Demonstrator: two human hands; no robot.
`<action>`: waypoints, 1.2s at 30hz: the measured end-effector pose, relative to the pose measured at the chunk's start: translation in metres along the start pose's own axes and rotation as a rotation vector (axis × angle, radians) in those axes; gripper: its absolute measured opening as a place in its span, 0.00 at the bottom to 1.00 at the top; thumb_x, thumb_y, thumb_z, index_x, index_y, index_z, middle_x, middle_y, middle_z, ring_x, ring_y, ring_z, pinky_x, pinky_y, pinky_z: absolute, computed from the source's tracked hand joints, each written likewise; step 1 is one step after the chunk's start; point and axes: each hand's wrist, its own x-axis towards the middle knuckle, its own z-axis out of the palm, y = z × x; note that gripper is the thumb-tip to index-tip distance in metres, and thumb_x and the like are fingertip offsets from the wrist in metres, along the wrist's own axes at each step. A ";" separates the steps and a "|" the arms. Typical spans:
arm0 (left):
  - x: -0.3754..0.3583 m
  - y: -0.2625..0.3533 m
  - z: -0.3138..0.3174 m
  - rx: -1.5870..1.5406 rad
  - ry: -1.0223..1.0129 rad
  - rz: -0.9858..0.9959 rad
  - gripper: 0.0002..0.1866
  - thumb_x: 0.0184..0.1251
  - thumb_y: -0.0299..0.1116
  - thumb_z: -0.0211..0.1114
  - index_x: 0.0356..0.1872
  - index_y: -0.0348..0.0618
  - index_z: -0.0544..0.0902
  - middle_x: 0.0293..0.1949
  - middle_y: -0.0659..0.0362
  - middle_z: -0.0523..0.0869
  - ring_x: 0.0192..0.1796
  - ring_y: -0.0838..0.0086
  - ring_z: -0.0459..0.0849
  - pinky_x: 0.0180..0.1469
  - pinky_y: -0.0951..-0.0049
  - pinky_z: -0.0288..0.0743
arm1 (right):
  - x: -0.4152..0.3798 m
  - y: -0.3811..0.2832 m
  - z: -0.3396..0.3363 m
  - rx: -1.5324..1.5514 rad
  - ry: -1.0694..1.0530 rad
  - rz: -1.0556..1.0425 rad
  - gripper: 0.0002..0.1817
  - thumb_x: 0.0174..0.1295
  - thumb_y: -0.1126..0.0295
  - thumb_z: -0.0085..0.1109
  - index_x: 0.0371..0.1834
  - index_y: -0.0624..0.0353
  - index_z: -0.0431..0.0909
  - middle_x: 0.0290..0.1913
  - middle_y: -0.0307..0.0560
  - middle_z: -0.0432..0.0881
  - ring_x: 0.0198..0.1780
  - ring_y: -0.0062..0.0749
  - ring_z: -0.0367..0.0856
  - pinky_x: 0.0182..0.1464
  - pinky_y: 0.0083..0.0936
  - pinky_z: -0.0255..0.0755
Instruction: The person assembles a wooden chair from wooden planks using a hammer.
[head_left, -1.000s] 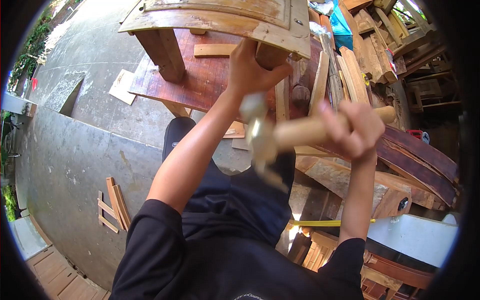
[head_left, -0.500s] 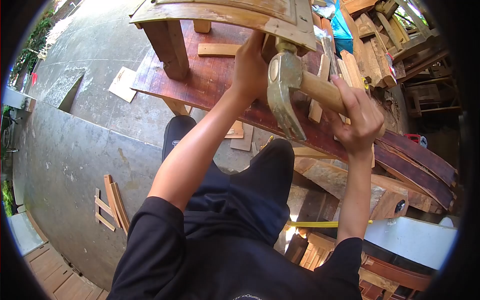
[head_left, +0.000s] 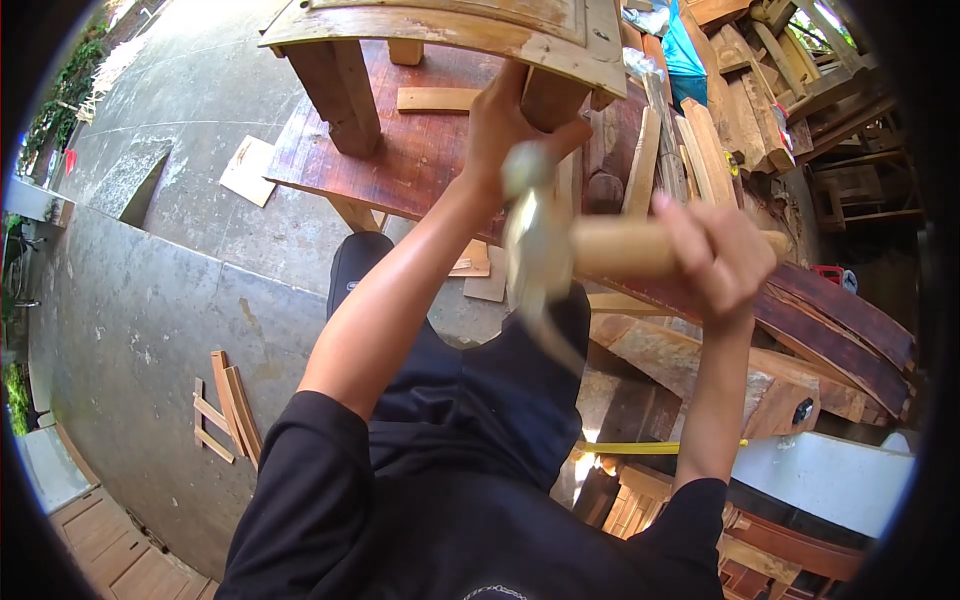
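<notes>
My right hand (head_left: 728, 258) grips the wooden handle of a claw hammer (head_left: 622, 248). The hammer's head is smeared by motion and hangs in the air below a wooden furniture piece (head_left: 450, 35) with a panelled top. Around the near right leg (head_left: 553, 98) of that piece my left hand (head_left: 500, 130) is closed, its thumb stretched across the leg's lower end. Some of the left fingers are hidden behind the leg. Another leg (head_left: 345, 100) rests on a reddish-brown wooden table (head_left: 420, 165).
A short wood strip (head_left: 437, 99) lies on the table. Stacked offcuts (head_left: 745, 110) and a blue plastic bag (head_left: 685, 62) are at the upper right. Curved dark boards (head_left: 835, 330) lie at the right. Thin slats (head_left: 235, 405) lie on the concrete floor (head_left: 130, 330).
The hammer has swung down and left, away from the leg, with my right hand shifting slightly lower. My left thumb now shows across the leg's end. The furniture piece has barely moved.
</notes>
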 end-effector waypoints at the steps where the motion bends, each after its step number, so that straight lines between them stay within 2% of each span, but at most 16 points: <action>1: 0.001 0.000 -0.001 0.027 0.005 0.055 0.42 0.46 0.43 0.82 0.65 0.42 0.78 0.47 0.44 0.92 0.50 0.42 0.91 0.50 0.53 0.85 | 0.002 -0.007 -0.003 -0.007 0.019 -0.084 0.17 0.60 0.66 0.75 0.52 0.39 0.88 0.32 0.36 0.79 0.25 0.24 0.78 0.22 0.23 0.70; 4: 0.002 -0.003 0.000 0.070 0.030 0.149 0.41 0.46 0.43 0.82 0.65 0.42 0.78 0.47 0.45 0.92 0.49 0.43 0.91 0.50 0.53 0.85 | 0.007 -0.014 -0.005 0.076 0.083 -0.177 0.17 0.59 0.67 0.75 0.52 0.39 0.88 0.32 0.35 0.79 0.25 0.24 0.78 0.24 0.22 0.73; 6: 0.000 -0.010 0.000 0.033 -0.021 0.021 0.41 0.47 0.42 0.82 0.65 0.42 0.77 0.47 0.45 0.92 0.48 0.43 0.91 0.50 0.53 0.85 | 0.000 0.002 0.015 -0.001 0.130 -0.116 0.22 0.58 0.66 0.76 0.57 0.40 0.87 0.32 0.37 0.80 0.25 0.29 0.79 0.25 0.26 0.74; 8: -0.003 -0.016 0.002 0.111 -0.060 -0.178 0.37 0.50 0.37 0.80 0.64 0.41 0.78 0.44 0.48 0.92 0.46 0.53 0.90 0.49 0.57 0.85 | 0.002 -0.004 0.015 0.080 -0.146 0.318 0.27 0.57 0.61 0.77 0.62 0.43 0.86 0.31 0.41 0.80 0.27 0.38 0.81 0.28 0.35 0.74; 10: 0.000 0.000 0.005 0.306 -0.093 -0.450 0.29 0.56 0.27 0.78 0.61 0.39 0.80 0.41 0.54 0.93 0.42 0.73 0.90 0.48 0.66 0.84 | 0.006 -0.005 0.011 -0.030 -0.115 0.164 0.25 0.56 0.60 0.77 0.60 0.42 0.87 0.30 0.40 0.80 0.25 0.34 0.80 0.26 0.33 0.73; 11: -0.002 0.016 0.005 -0.145 0.023 0.022 0.29 0.52 0.33 0.81 0.57 0.39 0.82 0.41 0.54 0.93 0.43 0.72 0.90 0.48 0.66 0.85 | 0.006 -0.008 0.012 0.008 -0.064 0.069 0.24 0.56 0.61 0.76 0.59 0.41 0.87 0.30 0.39 0.79 0.24 0.31 0.78 0.25 0.31 0.73; 14: -0.001 0.013 -0.002 0.109 0.064 0.157 0.30 0.55 0.31 0.81 0.60 0.34 0.83 0.46 0.50 0.93 0.46 0.71 0.90 0.49 0.67 0.84 | 0.010 -0.035 0.006 0.059 0.010 -0.125 0.19 0.58 0.71 0.69 0.52 0.36 0.88 0.30 0.34 0.75 0.22 0.20 0.74 0.24 0.22 0.71; 17: -0.001 -0.007 0.000 0.044 0.050 0.211 0.27 0.54 0.35 0.81 0.55 0.38 0.83 0.41 0.55 0.92 0.41 0.70 0.89 0.48 0.66 0.85 | 0.006 -0.026 0.010 0.085 0.083 -0.146 0.19 0.57 0.68 0.73 0.52 0.36 0.88 0.29 0.35 0.77 0.23 0.24 0.76 0.23 0.24 0.71; 18: 0.000 -0.009 0.000 0.034 0.042 0.214 0.28 0.54 0.35 0.80 0.56 0.38 0.83 0.42 0.54 0.92 0.42 0.70 0.89 0.48 0.66 0.85 | 0.001 -0.011 0.019 0.069 0.110 -0.123 0.19 0.58 0.66 0.75 0.53 0.37 0.87 0.29 0.36 0.78 0.23 0.25 0.76 0.23 0.26 0.72; 20: 0.000 0.000 0.001 -0.009 0.024 0.168 0.29 0.55 0.35 0.80 0.58 0.37 0.82 0.44 0.52 0.92 0.44 0.70 0.89 0.49 0.66 0.84 | -0.003 -0.003 0.025 0.041 -0.061 0.272 0.22 0.63 0.57 0.76 0.60 0.45 0.86 0.30 0.38 0.82 0.27 0.34 0.82 0.28 0.33 0.74; 24: 0.004 0.019 0.001 -0.182 -0.014 0.037 0.32 0.56 0.33 0.79 0.63 0.35 0.81 0.48 0.48 0.93 0.47 0.70 0.89 0.51 0.66 0.84 | -0.023 -0.008 0.019 0.021 -0.017 0.278 0.26 0.62 0.52 0.76 0.62 0.46 0.86 0.31 0.38 0.82 0.28 0.35 0.82 0.29 0.33 0.74; 27: 0.004 0.029 -0.005 0.033 -0.068 -0.144 0.31 0.55 0.33 0.79 0.61 0.35 0.82 0.46 0.49 0.93 0.46 0.70 0.90 0.50 0.65 0.84 | -0.038 -0.032 0.009 0.052 -0.007 0.286 0.27 0.62 0.51 0.75 0.62 0.49 0.86 0.32 0.40 0.83 0.28 0.36 0.82 0.29 0.33 0.74; 30: 0.005 0.023 -0.001 0.047 0.020 0.109 0.28 0.56 0.32 0.78 0.59 0.34 0.83 0.44 0.49 0.93 0.46 0.70 0.90 0.49 0.64 0.84 | -0.060 -0.055 0.012 0.093 0.036 0.357 0.27 0.67 0.49 0.72 0.62 0.54 0.85 0.35 0.43 0.85 0.29 0.38 0.85 0.29 0.34 0.75; 34: 0.002 0.026 -0.003 -0.021 -0.008 0.068 0.26 0.57 0.32 0.76 0.56 0.31 0.84 0.42 0.50 0.93 0.45 0.63 0.93 0.48 0.63 0.84 | -0.081 -0.086 0.012 0.148 0.066 0.575 0.27 0.70 0.48 0.70 0.62 0.57 0.84 0.39 0.46 0.88 0.32 0.41 0.88 0.32 0.35 0.78; 35: 0.003 0.023 -0.009 0.066 -0.111 -0.033 0.34 0.60 0.41 0.79 0.65 0.33 0.80 0.51 0.47 0.91 0.55 0.60 0.91 0.58 0.61 0.83 | -0.085 -0.094 0.008 0.164 0.037 0.653 0.27 0.70 0.49 0.71 0.62 0.57 0.84 0.39 0.46 0.88 0.32 0.42 0.88 0.33 0.35 0.78; 36: 0.003 0.017 -0.010 0.090 -0.086 0.010 0.34 0.57 0.40 0.79 0.63 0.35 0.80 0.50 0.46 0.91 0.53 0.58 0.91 0.56 0.60 0.83 | -0.089 -0.100 0.006 0.177 0.014 0.731 0.27 0.69 0.50 0.71 0.62 0.57 0.84 0.39 0.46 0.88 0.33 0.42 0.88 0.33 0.34 0.79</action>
